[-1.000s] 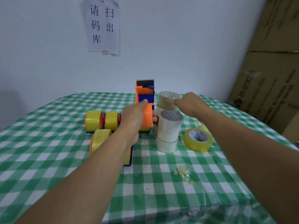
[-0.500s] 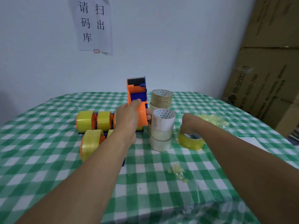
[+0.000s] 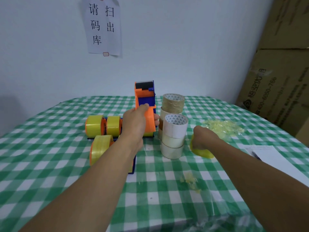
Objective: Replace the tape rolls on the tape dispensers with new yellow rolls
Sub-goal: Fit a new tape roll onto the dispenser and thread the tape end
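Hands (image 3: 133, 124) (image 3: 203, 139) hold dispenser (image 3: 144, 97), yellow roll (image 3: 203, 153); sign (image 3: 103, 27) reads 请扫码出库.

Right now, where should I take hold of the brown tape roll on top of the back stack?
Probably from above, coming in from the right. The brown tape roll lies flat with its core open upward, so pinch its wall, thumb inside the core and fingers outside. The upright orange and blue tape dispenser crowds its left side.
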Tool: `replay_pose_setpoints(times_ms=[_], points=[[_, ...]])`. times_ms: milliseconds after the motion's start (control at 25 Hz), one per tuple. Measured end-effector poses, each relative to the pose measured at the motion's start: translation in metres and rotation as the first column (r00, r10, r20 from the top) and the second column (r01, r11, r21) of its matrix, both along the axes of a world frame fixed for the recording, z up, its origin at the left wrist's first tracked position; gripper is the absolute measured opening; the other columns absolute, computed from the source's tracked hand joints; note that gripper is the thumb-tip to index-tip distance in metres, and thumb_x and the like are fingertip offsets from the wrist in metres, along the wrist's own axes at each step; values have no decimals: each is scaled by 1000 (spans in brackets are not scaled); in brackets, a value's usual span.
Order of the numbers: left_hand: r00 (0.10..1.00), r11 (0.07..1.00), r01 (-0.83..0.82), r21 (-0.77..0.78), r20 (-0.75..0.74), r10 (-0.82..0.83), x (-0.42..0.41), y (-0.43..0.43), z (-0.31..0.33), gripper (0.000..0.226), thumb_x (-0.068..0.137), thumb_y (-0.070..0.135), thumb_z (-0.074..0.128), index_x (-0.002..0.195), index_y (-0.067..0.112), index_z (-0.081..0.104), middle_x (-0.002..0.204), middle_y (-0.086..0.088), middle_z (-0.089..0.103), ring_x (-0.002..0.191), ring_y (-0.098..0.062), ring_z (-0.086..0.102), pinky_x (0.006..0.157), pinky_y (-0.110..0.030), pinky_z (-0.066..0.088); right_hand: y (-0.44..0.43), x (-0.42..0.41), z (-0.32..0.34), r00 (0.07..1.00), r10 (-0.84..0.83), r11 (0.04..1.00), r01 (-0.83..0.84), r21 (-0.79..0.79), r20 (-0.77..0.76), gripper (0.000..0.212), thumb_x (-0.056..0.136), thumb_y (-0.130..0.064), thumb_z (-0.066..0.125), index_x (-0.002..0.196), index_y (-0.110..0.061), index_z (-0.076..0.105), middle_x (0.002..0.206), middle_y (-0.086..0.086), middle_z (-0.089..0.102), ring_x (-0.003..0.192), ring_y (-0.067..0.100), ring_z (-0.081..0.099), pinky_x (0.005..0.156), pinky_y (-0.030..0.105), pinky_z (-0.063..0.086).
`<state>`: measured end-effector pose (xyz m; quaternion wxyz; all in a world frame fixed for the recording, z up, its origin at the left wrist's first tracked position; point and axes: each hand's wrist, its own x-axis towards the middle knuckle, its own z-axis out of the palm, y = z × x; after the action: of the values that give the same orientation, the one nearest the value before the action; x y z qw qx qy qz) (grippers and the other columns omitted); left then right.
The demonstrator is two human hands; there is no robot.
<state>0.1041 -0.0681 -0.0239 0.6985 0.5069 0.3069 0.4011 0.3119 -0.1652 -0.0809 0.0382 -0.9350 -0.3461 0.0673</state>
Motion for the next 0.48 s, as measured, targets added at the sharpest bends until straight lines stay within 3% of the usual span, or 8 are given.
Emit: replay_pose_setpoints(times_ms=[320,480], points=[[1000,999,5,-33,10,-5,-10,-1,9,15,99,24,58,102,11,64,63,-4,73,53,-18,66,63,-33,56,-5,-2,46,994,-47,990,34,134,98,18,90,-9,56,85,-17,40,83,2,47,68,15,45,55,30,36],[999,1000,11,-28,31,-10,-17,-2,17,15,100,25,58,102,11,64,68,-6,74,55,-19,67,62,-34,56,-11,4,88,982,-118,943,66,325,144,8,83,-10,61,87,-10,54,80,7,56,69,25,52,63,30,41]])
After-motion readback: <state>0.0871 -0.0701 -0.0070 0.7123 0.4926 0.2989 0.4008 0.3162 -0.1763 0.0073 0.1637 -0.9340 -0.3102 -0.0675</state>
